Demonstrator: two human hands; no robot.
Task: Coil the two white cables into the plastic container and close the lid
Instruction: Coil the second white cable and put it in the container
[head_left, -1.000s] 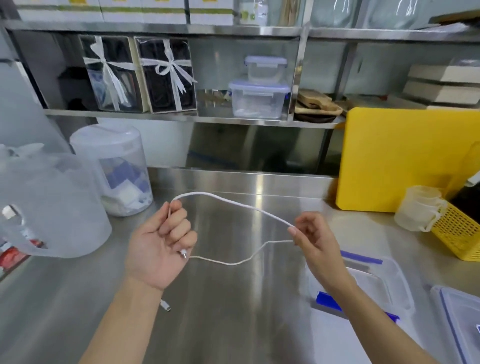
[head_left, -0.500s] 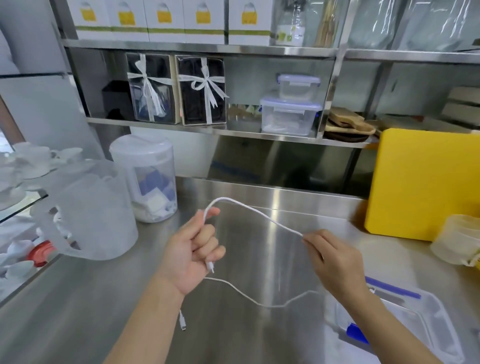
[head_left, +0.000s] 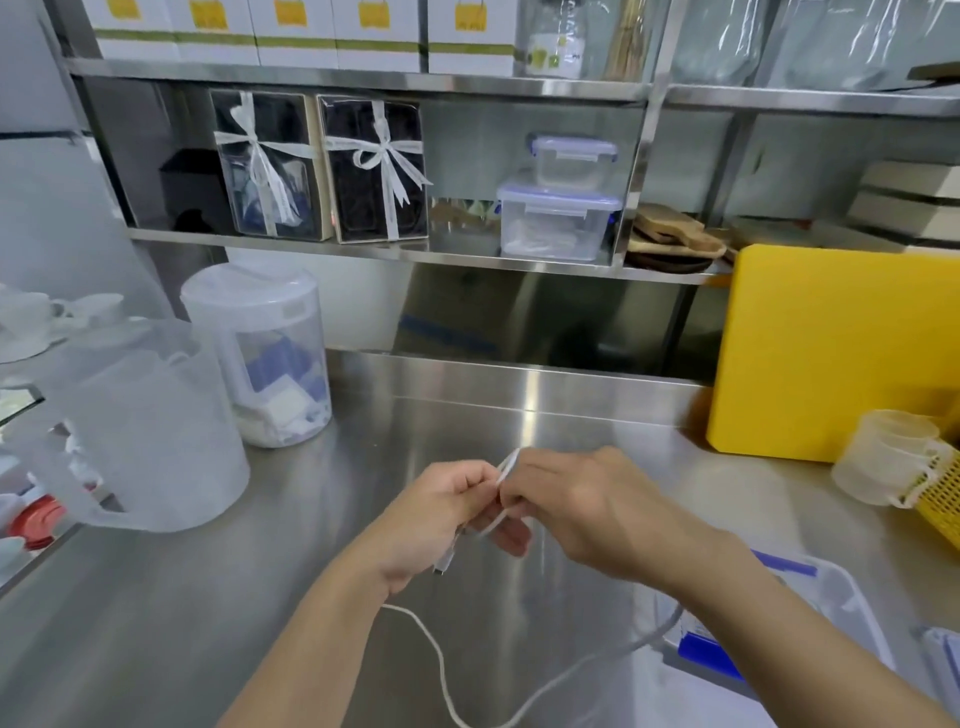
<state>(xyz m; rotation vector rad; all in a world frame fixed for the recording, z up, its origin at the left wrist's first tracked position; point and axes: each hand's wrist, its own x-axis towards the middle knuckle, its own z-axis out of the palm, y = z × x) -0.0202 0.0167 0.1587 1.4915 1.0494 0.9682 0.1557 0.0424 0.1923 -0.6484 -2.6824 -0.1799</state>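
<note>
Both hands have come together since the earlier frame, right hand (head_left: 587, 514) now touching left hand (head_left: 441, 514) above the middle of the counter (head_left: 208, 597), fingers of both pinched shut on a small fold of the white cable (head_left: 506, 467). That fold stands roughly upright, tipped toward the back edge, one plug poking down under the left palm, while the slack hangs in a long loop toward the near edge and runs right to the open container (head_left: 852, 618) at the near right corner. Risk: the loose tail could drag or snag on the container rim and pull the coil open if the pinch slackens.
</note>
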